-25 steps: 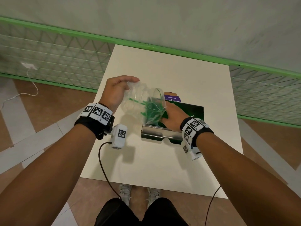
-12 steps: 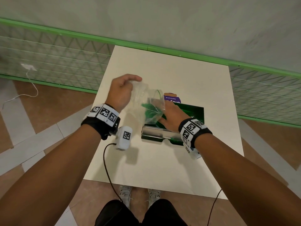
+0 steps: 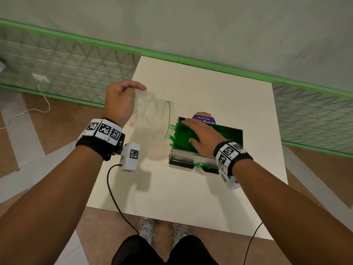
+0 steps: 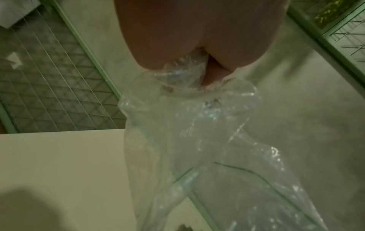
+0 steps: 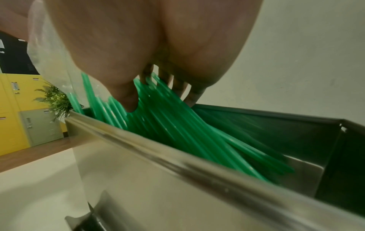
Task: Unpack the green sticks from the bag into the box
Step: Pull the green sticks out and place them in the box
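A clear plastic bag [image 3: 152, 115] with a green zip edge hangs from my left hand [image 3: 122, 100], which pinches its crumpled bottom end; the bag [image 4: 207, 148] looks empty and its mouth points toward the box. Many green sticks [image 3: 181, 137] lie slanted in the shiny metal box [image 3: 183, 158] on the white table, their left ends poking over the box's left rim. My right hand [image 3: 200, 132] lies flat on top of the sticks [image 5: 177, 132], fingers straight, pressing them down inside the box [image 5: 177, 179].
A purple-labelled item [image 3: 203, 117] sits just behind the box. The white table [image 3: 191, 188] is bare in front and behind. A green-framed mesh fence [image 3: 76, 60] runs along the far side. My feet stand below the table's near edge.
The sticks have slid out of the bag into the box. My left hand pulled the bag up and away to the left. My right hand moved from the bag's mouth onto the sticks.
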The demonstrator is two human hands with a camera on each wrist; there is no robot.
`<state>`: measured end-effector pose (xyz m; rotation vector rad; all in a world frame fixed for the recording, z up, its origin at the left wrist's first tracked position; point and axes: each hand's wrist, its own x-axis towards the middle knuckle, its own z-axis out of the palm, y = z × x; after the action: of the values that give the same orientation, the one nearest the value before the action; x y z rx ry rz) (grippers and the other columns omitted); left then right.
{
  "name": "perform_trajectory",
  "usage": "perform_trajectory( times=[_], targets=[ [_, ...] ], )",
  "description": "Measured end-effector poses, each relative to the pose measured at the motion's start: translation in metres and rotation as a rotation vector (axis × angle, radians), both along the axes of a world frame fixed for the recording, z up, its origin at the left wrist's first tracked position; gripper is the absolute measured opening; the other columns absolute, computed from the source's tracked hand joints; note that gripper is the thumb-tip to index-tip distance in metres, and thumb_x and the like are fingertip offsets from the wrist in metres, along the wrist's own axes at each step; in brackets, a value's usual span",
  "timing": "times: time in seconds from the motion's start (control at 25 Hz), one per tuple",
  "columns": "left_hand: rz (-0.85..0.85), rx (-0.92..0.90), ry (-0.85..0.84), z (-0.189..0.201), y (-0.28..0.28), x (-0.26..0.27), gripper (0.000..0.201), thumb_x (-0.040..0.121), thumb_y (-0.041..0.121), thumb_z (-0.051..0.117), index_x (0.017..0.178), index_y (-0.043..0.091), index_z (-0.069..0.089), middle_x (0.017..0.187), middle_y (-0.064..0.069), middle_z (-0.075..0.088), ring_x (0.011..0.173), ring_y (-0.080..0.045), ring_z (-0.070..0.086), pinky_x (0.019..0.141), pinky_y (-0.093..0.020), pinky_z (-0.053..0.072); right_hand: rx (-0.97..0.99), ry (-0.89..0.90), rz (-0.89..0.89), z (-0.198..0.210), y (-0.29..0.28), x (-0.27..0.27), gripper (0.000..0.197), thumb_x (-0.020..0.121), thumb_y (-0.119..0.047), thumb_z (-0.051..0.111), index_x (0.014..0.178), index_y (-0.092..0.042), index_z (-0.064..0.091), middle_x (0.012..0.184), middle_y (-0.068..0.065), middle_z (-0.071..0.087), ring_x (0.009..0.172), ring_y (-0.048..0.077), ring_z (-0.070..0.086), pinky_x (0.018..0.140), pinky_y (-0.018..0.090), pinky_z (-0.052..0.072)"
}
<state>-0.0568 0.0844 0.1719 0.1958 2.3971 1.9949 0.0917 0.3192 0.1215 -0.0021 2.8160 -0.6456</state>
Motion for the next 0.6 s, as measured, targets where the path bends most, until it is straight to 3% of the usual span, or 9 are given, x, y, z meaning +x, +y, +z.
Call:
perform_trajectory(
  times=[0.12, 0.24, 0.36, 0.44, 0.52, 0.6],
  targets=[
    [0.089, 0.016, -0.033, -0.014, -0.014, -0.002, 0.045, 0.073, -0.005, 0.039, 0.08, 0.014, 0.079, 0.08, 0.004, 0.074, 0.069, -0.013, 0.059, 0.064, -0.026, 0.047, -0.034, -0.012, -0.018, -0.003, 0.0, 0.001, 0.073, 0.094, -0.016, 0.062, 0.157, -0.03, 0.027, 0.165, -0.003, 0.024, 0.145, 0.026, 0.038, 0.117, 0.045, 0.037],
    [0.108, -0.054, -0.049, -0.043, -0.025, 0.004, 0.043, 0.076, -0.009, 0.039, 0.09, 0.016, 0.071, 0.087, 0.0, 0.069, 0.069, -0.01, 0.058, 0.062, -0.024, 0.046, -0.052, -0.019, -0.042, -0.003, 0.001, 0.001, 0.077, 0.093, -0.017, 0.064, 0.157, -0.034, 0.023, 0.164, -0.001, 0.028, 0.141, 0.027, 0.043, 0.115, 0.044, 0.04],
    [-0.078, -0.228, -0.114, -0.084, -0.032, 0.014, 0.052, 0.081, -0.01, 0.047, 0.118, 0.025, 0.057, 0.115, -0.001, 0.062, 0.096, -0.02, 0.061, 0.081, -0.033, 0.052, -0.073, -0.045, -0.092, -0.002, 0.001, -0.001, 0.08, 0.092, -0.02, 0.066, 0.158, -0.031, 0.021, 0.159, 0.004, 0.036, 0.139, 0.027, 0.045, 0.115, 0.042, 0.04],
    [-0.197, -0.398, -0.212, -0.109, -0.036, 0.024, 0.064, 0.083, -0.003, 0.058, 0.139, 0.025, 0.042, 0.125, 0.0, 0.056, 0.107, -0.025, 0.058, 0.097, -0.041, 0.05, -0.086, -0.053, -0.112, -0.003, 0.0, -0.001, 0.083, 0.091, -0.024, 0.068, 0.158, -0.029, 0.02, 0.158, 0.005, 0.039, 0.139, 0.026, 0.045, 0.114, 0.04, 0.04],
    [-0.29, -0.579, -0.286, -0.132, -0.038, 0.034, 0.075, 0.084, 0.007, 0.069, 0.147, 0.02, 0.03, 0.132, 0.001, 0.05, 0.118, -0.028, 0.055, 0.107, -0.042, 0.042, -0.105, -0.053, -0.118, -0.003, 0.0, 0.001, 0.085, 0.09, -0.025, 0.069, 0.158, -0.028, 0.02, 0.157, 0.005, 0.04, 0.139, 0.026, 0.045, 0.113, 0.038, 0.04],
    [-0.375, -0.66, -0.349, -0.146, -0.04, 0.046, 0.075, 0.084, 0.022, 0.076, 0.146, 0.017, 0.034, 0.143, -0.002, 0.045, 0.128, -0.029, 0.051, 0.108, -0.035, 0.036, -0.126, -0.044, -0.122, -0.002, 0.002, 0.004, 0.087, 0.088, -0.026, 0.071, 0.158, -0.027, 0.019, 0.157, 0.005, 0.039, 0.139, 0.025, 0.044, 0.112, 0.035, 0.039]
  ],
)
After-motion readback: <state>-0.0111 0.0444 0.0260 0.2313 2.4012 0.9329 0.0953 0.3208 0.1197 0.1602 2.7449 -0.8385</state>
